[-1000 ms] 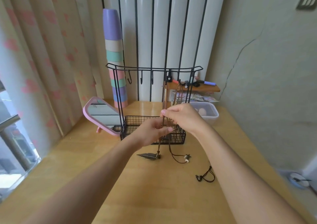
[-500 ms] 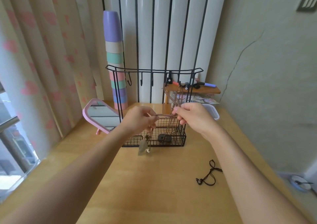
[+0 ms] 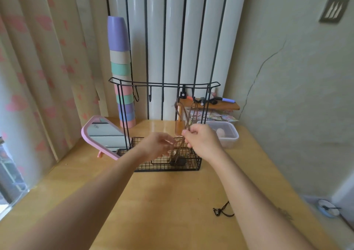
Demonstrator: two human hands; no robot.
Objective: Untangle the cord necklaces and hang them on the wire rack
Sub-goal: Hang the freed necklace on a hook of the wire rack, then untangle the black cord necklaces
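Here, just right of centre, the right hand (image 3: 203, 144) is raised in front of the rack (image 3: 164, 85), its thumb and forefinger pressed together and pinching a bundle of brown cords (image 3: 188, 115); the other fingers are curled into the palm. Above the pinch the cords rise in loops toward the right end of the rack's top bar, but whether they sit over a hook cannot be told. Below it they drop into the rack's mesh basket, where a dark pendant (image 3: 179, 161) lies on the bottom. The left hand (image 3: 155, 146) is just left of the cords at centre frame, its fingers loosely bent and slightly apart, tips reaching toward the strands. It is blurred, so whether it pinches a cord or only touches one cannot be told. A black cord (image 3: 222, 210) lies alone on the table (image 3: 162, 201) at lower right, well apart from the rack and beside the right forearm. Left of the rack a pink mirror (image 3: 103, 136) leans, with a tall stack of cups (image 3: 120, 67) behind it. At right of the rack stand a clear plastic box (image 3: 228, 136) and, above it, a small wooden shelf (image 3: 226, 106) carrying small items.
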